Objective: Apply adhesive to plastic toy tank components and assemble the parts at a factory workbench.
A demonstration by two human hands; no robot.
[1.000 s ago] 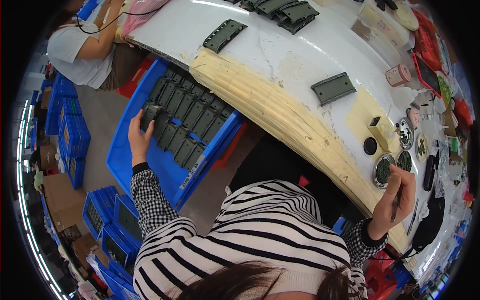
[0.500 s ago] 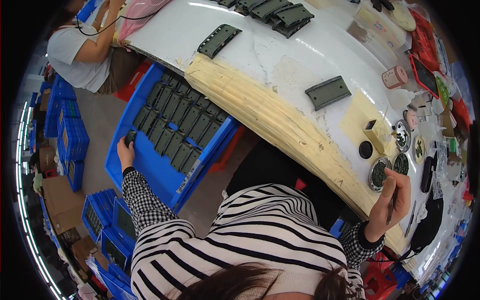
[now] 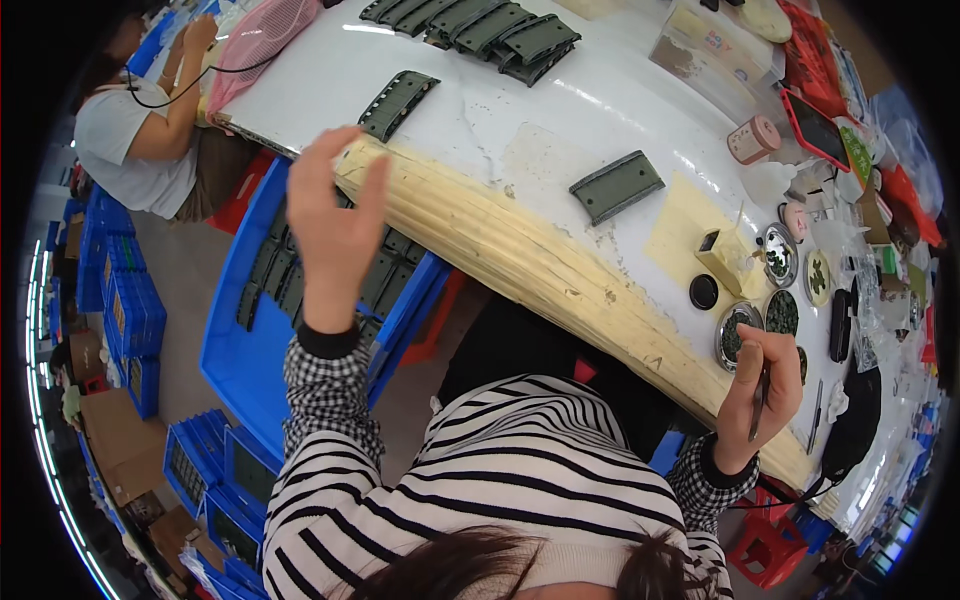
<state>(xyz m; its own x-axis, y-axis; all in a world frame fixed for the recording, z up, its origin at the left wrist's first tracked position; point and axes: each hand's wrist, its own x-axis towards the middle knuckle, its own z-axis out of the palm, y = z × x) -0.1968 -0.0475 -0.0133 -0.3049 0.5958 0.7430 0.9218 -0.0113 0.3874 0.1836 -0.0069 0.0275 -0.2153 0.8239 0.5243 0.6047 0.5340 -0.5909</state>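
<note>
My left hand (image 3: 335,225) is above the near-left table edge, with thumb and fingers apart and nothing in it. Just beyond its fingertips lies a dark green curved rectangular piece (image 3: 400,103) with notches along one side. Beneath and behind the hand, a blue crate (image 3: 245,365) holds rows of similar green pieces, partly hidden by my arm. My right hand (image 3: 757,395), at the table's right side, pinches a slender dark metal tool (image 3: 760,402); its exact kind is unclear. Near those fingers stands a round metal dish (image 3: 735,335) of small dark green bits. Another green piece (image 3: 617,187) lies mid-table.
A stack of green pieces (image 3: 500,35) lies at the far side. Yellow padding (image 3: 520,230) lines the near edge. At right are a small yellow box (image 3: 730,262), a black round cap (image 3: 703,292) and a red-framed phone (image 3: 815,130). Another person (image 3: 140,140) sits far left.
My left hand has left the crate, let go of the small dark piece there, and risen rightward to the table edge. My right hand keeps its tool. The view has shifted slightly.
</note>
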